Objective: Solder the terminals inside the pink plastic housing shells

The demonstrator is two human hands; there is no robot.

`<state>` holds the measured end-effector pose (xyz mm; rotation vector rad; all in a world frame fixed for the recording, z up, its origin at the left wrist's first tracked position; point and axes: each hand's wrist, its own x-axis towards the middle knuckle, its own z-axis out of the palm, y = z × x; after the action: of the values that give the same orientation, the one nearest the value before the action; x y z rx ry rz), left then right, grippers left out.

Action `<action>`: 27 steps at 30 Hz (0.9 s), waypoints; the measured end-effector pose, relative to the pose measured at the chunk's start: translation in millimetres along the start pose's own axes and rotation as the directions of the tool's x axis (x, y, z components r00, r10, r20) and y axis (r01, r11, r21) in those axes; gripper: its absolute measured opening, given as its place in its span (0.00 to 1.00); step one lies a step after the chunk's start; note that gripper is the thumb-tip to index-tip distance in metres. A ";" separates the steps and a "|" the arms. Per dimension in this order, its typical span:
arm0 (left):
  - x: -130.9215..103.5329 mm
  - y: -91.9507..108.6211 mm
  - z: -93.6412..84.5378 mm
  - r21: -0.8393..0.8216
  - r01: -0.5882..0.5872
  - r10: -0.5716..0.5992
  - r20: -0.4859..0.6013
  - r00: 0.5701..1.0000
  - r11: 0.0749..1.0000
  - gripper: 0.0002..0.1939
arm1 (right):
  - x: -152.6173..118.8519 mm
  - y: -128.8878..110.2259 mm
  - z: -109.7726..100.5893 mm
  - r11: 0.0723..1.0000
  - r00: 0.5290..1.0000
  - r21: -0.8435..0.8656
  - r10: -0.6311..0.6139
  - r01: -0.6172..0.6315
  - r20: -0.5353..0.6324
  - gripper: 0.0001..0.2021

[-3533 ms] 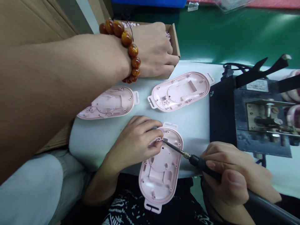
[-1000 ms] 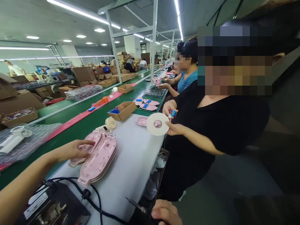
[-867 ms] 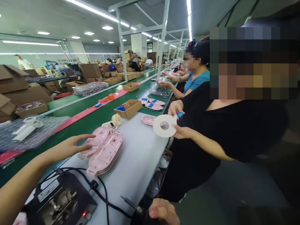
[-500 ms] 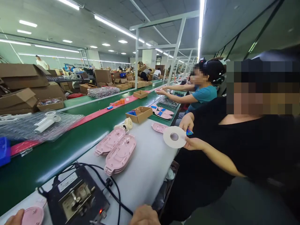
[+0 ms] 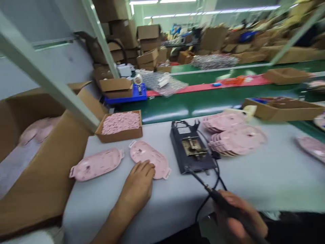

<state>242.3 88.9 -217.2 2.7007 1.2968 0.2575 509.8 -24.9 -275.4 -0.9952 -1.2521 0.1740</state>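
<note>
My left hand (image 5: pixel 138 181) rests on the near edge of a pink plastic shell (image 5: pixel 149 162) lying on the white table (image 5: pixel 266 179). A second pink shell (image 5: pixel 96 164) lies just left of it. My right hand (image 5: pixel 240 218) grips a dark pen-like tool (image 5: pixel 223 203) at the bottom right, its thin tip pointing up and left towards a black box-shaped unit (image 5: pixel 191 150). A cable runs from that unit to the tool. The picture is blurred.
Two stacks of pink shells (image 5: pixel 233 135) sit right of the black unit. A small cardboard tray of pink parts (image 5: pixel 120 125) stands behind the shells. A large open carton (image 5: pixel 33 152) flanks the table's left. A green conveyor (image 5: pixel 203 103) runs behind, with another cardboard tray (image 5: pixel 286 108) at right.
The view has swung from the co-workers on the right back down to the table. My left hand now lies on a pink shell, and my right hand still holds the tool.
</note>
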 end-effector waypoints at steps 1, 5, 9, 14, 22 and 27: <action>-14.2 1.7 0.6 -0.041 -0.030 0.029 -0.043 0.999 0.999 0.22 | -2.0 2.0 -3.3 0.996 0.998 0.065 0.061 -0.060 -0.007 0.17; -64.2 2.0 -3.8 -0.212 -0.174 0.134 -0.188 0.973 0.962 0.21 | 6.2 -7.4 -2.6 0.955 0.949 0.029 0.290 -0.296 0.122 0.17; -79.4 -5.6 -8.4 -0.400 -0.223 0.062 -0.377 0.924 0.889 0.15 | 34.6 -16.8 21.4 0.987 0.920 -0.012 0.152 -0.159 0.361 0.14; -60.7 -22.0 -0.8 -0.282 0.181 -0.281 -0.370 0.885 0.942 0.11 | 69.4 -25.4 68.3 0.995 0.788 0.012 -0.088 0.102 0.610 0.05; -47.2 -41.4 9.6 -0.410 0.152 -0.285 -0.287 0.915 0.899 0.08 | 92.8 -22.7 107.4 0.957 0.727 0.031 -0.241 0.289 0.643 0.06; -49.3 -38.1 8.2 -0.428 0.114 -0.244 -0.264 0.933 0.897 0.08 | 98.4 -17.5 109.5 0.965 0.690 0.061 -0.225 0.254 0.688 0.07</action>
<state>184.8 73.5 -237.3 2.2296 1.3762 0.8602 445.4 82.7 -196.2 -0.8007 -2.0771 0.3391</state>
